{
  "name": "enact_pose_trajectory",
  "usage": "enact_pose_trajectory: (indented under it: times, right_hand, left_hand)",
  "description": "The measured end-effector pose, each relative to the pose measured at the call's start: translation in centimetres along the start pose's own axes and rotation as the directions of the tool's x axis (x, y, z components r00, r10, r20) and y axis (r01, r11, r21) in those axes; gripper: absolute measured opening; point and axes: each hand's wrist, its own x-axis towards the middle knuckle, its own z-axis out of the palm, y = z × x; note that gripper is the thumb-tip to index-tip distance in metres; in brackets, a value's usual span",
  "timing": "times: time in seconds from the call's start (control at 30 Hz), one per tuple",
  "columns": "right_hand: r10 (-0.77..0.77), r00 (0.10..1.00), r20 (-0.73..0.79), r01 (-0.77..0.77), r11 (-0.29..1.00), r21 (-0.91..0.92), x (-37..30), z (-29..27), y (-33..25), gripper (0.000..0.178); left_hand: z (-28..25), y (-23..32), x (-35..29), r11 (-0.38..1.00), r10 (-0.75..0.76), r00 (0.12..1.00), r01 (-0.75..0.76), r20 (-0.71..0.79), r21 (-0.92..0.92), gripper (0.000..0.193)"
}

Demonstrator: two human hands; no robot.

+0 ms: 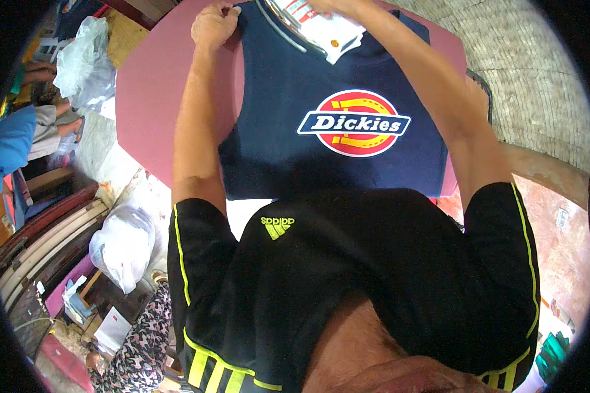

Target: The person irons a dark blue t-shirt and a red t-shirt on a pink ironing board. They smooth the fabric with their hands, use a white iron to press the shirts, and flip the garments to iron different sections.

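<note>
A navy blue shirt (262, 131) lies spread flat in front of me. A red oval print with yellow and white shapes (354, 123) sits on its front. At the shirt's upper left corner my left hand (215, 26) is closed, its fingers pinching the fabric edge. My right arm reaches across the shirt's right side to the neck opening. There my right hand (334, 4) is mostly cut off by the top of the picture, its fingers hidden. Just below it lies a white piece with red print (334, 36), beside a grey curved strip (283, 27) along the neckline.
The shirt rests on a dusky pink table (151, 98). A woven mat (531, 78) spreads at the right. Plastic bags (85, 65) and stacked curved boards (46, 249) stand at left. A person in blue (13, 141) and patterned trousers (141, 347) show there too.
</note>
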Motion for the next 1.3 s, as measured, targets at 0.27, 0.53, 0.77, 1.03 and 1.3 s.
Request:
enact_pose_trajectory:
  times: [0.27,0.53,0.77,1.03,1.3]
  right_hand:
    - [-0.255,0.963,-0.090,0.259,0.965,0.034,-2.5,3.0,-0.1,0.054]
    - [-0.204,0.969,-0.137,0.214,0.975,0.061,-0.4,4.0,-0.2,0.054]
    - [-0.268,0.958,-0.102,0.265,0.963,-0.041,-1.2,3.0,0.5,0.053]
    - [-0.253,0.960,0.122,0.270,0.950,-0.156,-4.1,-1.5,0.4,0.051]
    - [-0.551,0.771,0.318,0.601,0.795,-0.080,-3.5,-4.5,4.4,0.045]
  left_hand:
    - [-2.3,-0.7,0.6,0.847,-0.140,0.941,0.275,0.308,-0.455,0.013]
    - [-2.3,0.0,0.7,0.781,-0.176,0.910,0.362,0.376,-0.509,0.014]
    - [-0.4,-2.7,2.0,0.873,-0.026,0.962,0.154,0.270,-0.462,0.016]
    - [-1.6,-0.1,1.4,0.950,-0.111,0.952,0.185,0.284,-0.250,0.009]
    - [-1.4,-2.2,2.8,0.917,-0.117,0.930,0.236,0.348,-0.321,0.020]
